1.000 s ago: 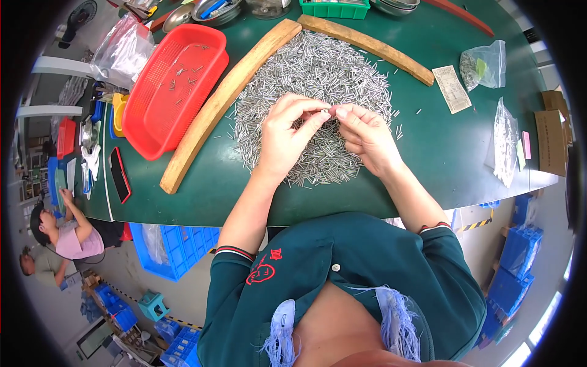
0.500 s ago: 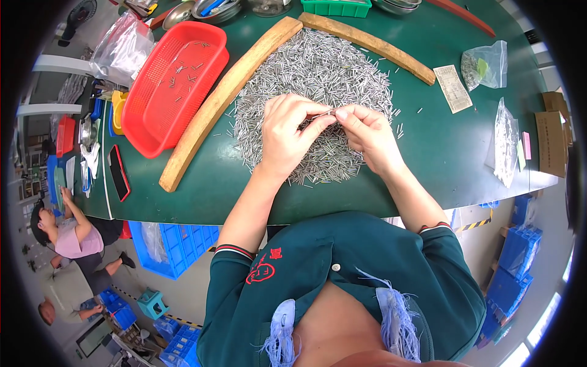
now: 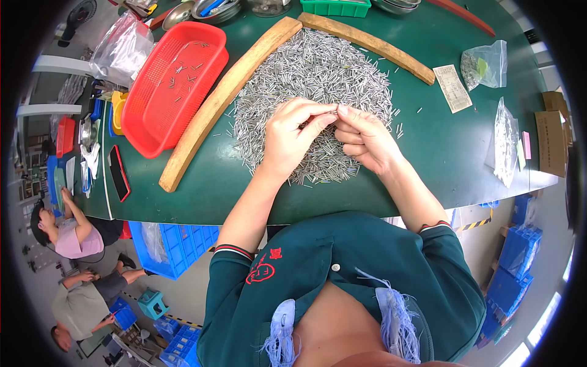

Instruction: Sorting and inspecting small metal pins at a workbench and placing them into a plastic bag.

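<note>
A broad heap of small silvery metal pins (image 3: pixel 318 67) lies on the green table under my hands. Over its middle, my left hand (image 3: pixel 286 139) is closed, thumb and forefinger pinched at the tips. Thumb and fingers of my right hand (image 3: pixel 372 142) are closed too and meet the left fingertips. A thin metal pin sits between the two pinches, mostly hidden by the fingers. Left of the heap, a red plastic basket (image 3: pixel 147 137) holds several scattered pins on its bottom.
Two wooden strips (image 3: pixel 229 104) meet in an angle behind the heap. At right lie a paper slip (image 3: pixel 452 90) and clear bags (image 3: pixel 492 67). A red-edged phone (image 3: pixel 119 173) lies at left. Metal bowls (image 3: pixel 220 9) and a green tray (image 3: pixel 335 7) stand behind. Two people are beyond, lower left.
My right hand has shifted slightly, its lower fingers now curled more into view. The pin shows less between the fingertips. A person in the background at lower left has moved.
</note>
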A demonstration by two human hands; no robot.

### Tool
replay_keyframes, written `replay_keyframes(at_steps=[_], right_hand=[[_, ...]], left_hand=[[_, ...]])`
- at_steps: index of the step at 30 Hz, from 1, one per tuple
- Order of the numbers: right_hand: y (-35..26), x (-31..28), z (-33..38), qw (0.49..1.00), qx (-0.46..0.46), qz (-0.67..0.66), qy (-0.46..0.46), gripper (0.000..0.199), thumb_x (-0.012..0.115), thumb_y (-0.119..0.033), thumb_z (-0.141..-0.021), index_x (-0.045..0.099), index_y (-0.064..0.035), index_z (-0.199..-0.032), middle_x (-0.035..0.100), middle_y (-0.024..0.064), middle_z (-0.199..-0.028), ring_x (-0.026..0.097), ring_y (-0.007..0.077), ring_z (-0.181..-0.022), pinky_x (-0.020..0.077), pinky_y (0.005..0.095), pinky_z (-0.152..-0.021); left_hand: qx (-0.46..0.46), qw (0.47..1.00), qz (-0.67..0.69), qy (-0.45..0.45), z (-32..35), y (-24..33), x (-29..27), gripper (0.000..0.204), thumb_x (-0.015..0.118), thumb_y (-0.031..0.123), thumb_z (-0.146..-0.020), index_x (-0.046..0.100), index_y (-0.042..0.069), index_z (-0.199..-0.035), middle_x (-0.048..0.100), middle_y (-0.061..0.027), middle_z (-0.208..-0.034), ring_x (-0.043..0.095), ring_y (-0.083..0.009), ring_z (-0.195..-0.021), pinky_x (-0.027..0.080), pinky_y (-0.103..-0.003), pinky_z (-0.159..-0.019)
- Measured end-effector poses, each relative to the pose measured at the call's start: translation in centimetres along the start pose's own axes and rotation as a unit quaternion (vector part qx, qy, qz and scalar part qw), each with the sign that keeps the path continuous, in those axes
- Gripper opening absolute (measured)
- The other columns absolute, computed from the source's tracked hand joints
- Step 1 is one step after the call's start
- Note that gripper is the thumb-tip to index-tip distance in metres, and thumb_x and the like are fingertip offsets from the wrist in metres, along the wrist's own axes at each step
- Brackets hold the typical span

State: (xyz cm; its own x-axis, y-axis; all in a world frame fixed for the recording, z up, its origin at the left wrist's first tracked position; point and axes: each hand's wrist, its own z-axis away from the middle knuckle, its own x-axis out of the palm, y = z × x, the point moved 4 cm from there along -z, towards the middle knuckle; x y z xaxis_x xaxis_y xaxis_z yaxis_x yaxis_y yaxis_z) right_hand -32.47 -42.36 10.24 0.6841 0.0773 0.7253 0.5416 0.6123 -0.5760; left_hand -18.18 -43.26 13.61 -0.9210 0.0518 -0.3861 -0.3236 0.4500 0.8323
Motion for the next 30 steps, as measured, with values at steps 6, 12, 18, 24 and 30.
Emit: replay_keyframes(at_steps=[6,12,18,24,30], right_hand=[[0.1,0.3,0.3,0.996,0.05,-0.069,-0.006,0.019,0.05,-0.025,-0.094,0.054,-0.007,-0.087,0.031,-0.0089,-0.062,0.025,-0.0007,-0.048,0.0175,0.0139,-0.036],[-0.2,0.7,0.4,0.985,0.045,-0.153,-0.06,0.023,0.053,-0.026,-0.093,0.057,-0.0035,-0.092,0.036,-0.0079,-0.063,0.028,-0.0001,-0.048,0.0192,0.014,-0.036],[-0.2,0.4,0.5,0.992,-0.055,0.112,0.029,0.024,0.06,-0.028,-0.089,0.059,-0.0051,-0.096,0.034,-0.012,-0.057,0.022,-0.0017,-0.045,0.0154,0.0166,-0.039],[-0.1,0.1,0.2,0.994,-0.052,0.092,0.037,0.019,0.059,-0.025,-0.09,0.059,-0.0057,-0.094,0.035,-0.0116,-0.058,0.022,-0.0015,-0.045,0.0152,0.0165,-0.039],[-0.3,0.1,0.2,0.997,-0.031,0.06,0.039,0.016,0.055,-0.022,-0.092,0.058,-0.0068,-0.09,0.034,-0.0102,-0.059,0.022,-0.0011,-0.046,0.0164,0.0154,-0.039]], left_hand=[[-0.097,0.99,0.101,0.022,0.1,-0.6,-0.1,0.017,0.063,0.004,-0.082,0.067,0.001,-0.099,0.062,-0.0057,-0.089,0.057,-0.0109,-0.081,0.045,-0.022,-0.075],[-0.054,0.992,0.098,0.055,-0.1,-0.6,-0.4,0.015,0.066,0.008,-0.081,0.069,0.005,-0.095,0.062,-0.0057,-0.083,0.057,-0.0118,-0.075,0.045,-0.024,-0.069],[0.043,0.996,-0.063,0.048,0.1,0.5,-0.2,0.016,0.069,0.005,-0.076,0.069,0.004,-0.092,0.062,-0.0062,-0.083,0.058,-0.0136,-0.077,0.047,-0.025,-0.07],[0.081,0.989,-0.11,0.053,0.2,0.4,-0.1,0.017,0.07,0.004,-0.075,0.07,0.005,-0.092,0.062,-0.0052,-0.083,0.058,-0.0136,-0.076,0.047,-0.026,-0.067],[0.041,0.989,-0.111,0.087,0.3,0.1,-0.3,0.021,0.068,0.003,-0.076,0.069,0.007,-0.096,0.063,-0.0048,-0.089,0.058,-0.0155,-0.076,0.046,-0.026,-0.07]])
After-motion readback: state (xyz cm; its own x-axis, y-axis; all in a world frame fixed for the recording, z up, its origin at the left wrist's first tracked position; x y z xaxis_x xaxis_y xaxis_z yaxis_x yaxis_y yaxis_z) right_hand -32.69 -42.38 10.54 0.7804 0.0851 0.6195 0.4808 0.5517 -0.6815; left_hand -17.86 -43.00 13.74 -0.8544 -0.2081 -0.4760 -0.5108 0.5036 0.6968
